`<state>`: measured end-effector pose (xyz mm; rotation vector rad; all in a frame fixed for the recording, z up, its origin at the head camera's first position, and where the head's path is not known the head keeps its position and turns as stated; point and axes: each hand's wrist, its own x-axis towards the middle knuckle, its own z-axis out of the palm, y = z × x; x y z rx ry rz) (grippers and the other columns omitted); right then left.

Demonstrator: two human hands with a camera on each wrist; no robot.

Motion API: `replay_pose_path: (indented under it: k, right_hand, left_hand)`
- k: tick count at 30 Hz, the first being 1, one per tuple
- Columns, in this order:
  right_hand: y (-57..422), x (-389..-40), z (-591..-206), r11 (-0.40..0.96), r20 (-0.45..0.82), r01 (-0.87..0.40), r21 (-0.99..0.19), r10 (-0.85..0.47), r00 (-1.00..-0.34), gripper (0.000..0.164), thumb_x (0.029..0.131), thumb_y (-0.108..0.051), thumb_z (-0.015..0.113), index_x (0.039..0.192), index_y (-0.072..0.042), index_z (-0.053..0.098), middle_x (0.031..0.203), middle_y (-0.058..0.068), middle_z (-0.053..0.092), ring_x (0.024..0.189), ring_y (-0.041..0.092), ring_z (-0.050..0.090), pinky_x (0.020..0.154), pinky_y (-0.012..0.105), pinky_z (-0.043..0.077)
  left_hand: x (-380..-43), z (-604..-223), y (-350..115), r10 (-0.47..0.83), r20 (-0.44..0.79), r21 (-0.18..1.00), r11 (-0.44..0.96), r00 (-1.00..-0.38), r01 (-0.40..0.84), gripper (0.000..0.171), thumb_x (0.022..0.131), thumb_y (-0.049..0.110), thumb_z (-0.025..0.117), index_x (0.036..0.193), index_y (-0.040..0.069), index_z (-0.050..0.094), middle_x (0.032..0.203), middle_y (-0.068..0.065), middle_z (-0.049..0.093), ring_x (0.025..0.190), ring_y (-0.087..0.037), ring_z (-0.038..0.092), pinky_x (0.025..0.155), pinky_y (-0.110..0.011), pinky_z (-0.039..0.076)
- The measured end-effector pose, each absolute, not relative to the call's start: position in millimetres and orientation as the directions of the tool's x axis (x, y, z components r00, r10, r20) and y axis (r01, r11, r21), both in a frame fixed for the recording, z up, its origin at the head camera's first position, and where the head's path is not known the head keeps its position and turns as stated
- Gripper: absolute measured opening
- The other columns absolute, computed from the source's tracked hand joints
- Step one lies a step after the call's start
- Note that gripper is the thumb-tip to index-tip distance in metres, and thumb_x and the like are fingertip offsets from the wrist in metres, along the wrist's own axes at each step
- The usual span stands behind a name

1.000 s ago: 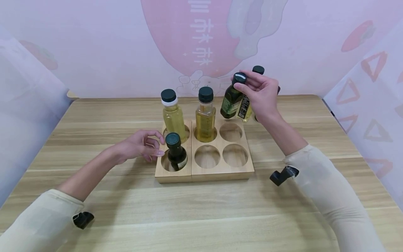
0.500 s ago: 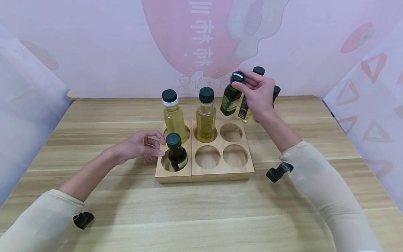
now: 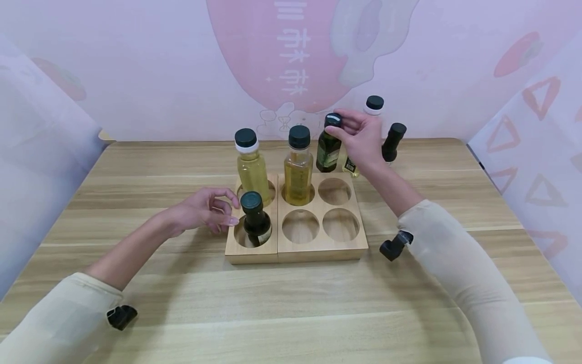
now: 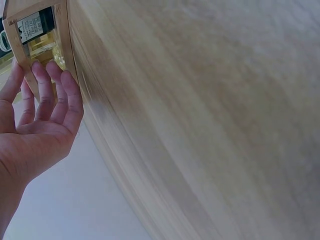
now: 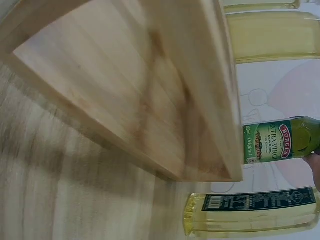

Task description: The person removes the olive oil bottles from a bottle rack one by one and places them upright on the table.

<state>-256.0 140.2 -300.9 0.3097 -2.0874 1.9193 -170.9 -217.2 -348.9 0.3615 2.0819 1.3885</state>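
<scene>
My right hand (image 3: 361,139) pinches the dark cap of a small green olive oil bottle (image 3: 328,151), upright behind the back right hole of a wooden bottle rack (image 3: 318,254). Its green label faces the camera in the right wrist view, where the bottle (image 5: 272,141) overlaps the rack's edge. My left hand (image 3: 197,210) stays at the rack's left side, fingers loosely bent and fingertips right at the wood. Close to that thumb, a dark bottle (image 3: 255,220) leans in the front left hole.
A pale yellow oil bottle (image 3: 252,174) and a squarer amber oil bottle (image 3: 297,177) stand in the back holes. Partly behind my right hand is a white-collared oil bottle (image 3: 374,105), beside a bottle with a tall black top (image 3: 394,139). A printed backdrop (image 3: 159,76) rises behind the table.
My right hand has carried the olive oil bottle leftward, away from the other bottles at the back right, and straightened it from a tilt. The left hand has not moved.
</scene>
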Motion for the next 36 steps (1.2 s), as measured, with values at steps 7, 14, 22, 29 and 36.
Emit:
replay_pose_path:
  k: [7,14,22,29,36]
  right_hand:
    - [139,-259,-309,0.15,0.35,-0.343,-0.927,0.026,-0.936,0.037,0.089,0.007,0.077,0.125,0.009,0.068,0.122,0.028,0.069,0.114,0.032,0.07,0.092,0.029,0.058]
    - [137,-261,-315,0.18,0.298,-0.289,-0.94,0.023,-0.954,0.036,0.091,0.004,0.077,0.126,0.008,0.069,0.124,0.026,0.069,0.116,0.031,0.07,0.095,0.029,0.056]
    - [136,-261,-315,0.193,0.25,-0.24,-0.951,0.029,-0.968,0.038,0.092,0.002,0.076,0.129,0.005,0.068,0.126,0.024,0.068,0.118,0.028,0.069,0.095,0.029,0.056]
    - [136,-261,-317,0.19,0.246,-0.235,-0.953,0.035,-0.969,0.041,0.092,0.003,0.076,0.131,0.004,0.067,0.128,0.024,0.067,0.117,0.028,0.069,0.095,0.028,0.056]
    - [138,-262,-318,0.18,0.242,-0.23,-0.956,0.047,-0.969,0.042,0.092,0.001,0.076,0.133,0.002,0.066,0.13,0.023,0.067,0.119,0.028,0.068,0.097,0.029,0.055]
  left_hand:
    - [-171,-348,-217,0.533,-0.331,0.907,0.408,-0.779,-0.107,0.037,0.091,0.005,0.079,0.114,-0.003,0.052,0.078,-0.007,0.061,0.072,-0.024,0.064,0.064,-0.037,0.058]
    - [-169,-348,-218,0.532,-0.332,0.906,0.409,-0.779,-0.107,0.036,0.091,0.005,0.079,0.114,-0.003,0.052,0.078,-0.008,0.061,0.072,-0.024,0.064,0.064,-0.037,0.058]
    - [-169,-348,-219,0.536,-0.332,0.908,0.403,-0.777,-0.11,0.036,0.091,0.005,0.079,0.114,-0.003,0.052,0.079,-0.009,0.062,0.073,-0.025,0.064,0.064,-0.037,0.058]
    - [-169,-348,-218,0.538,-0.335,0.907,0.407,-0.774,-0.11,0.036,0.091,0.005,0.078,0.115,-0.003,0.051,0.079,-0.008,0.062,0.073,-0.024,0.064,0.064,-0.037,0.058]
    - [-170,-349,-218,0.537,-0.333,0.907,0.409,-0.775,-0.106,0.036,0.091,0.005,0.078,0.115,-0.003,0.052,0.079,-0.008,0.061,0.072,-0.024,0.064,0.064,-0.037,0.058]
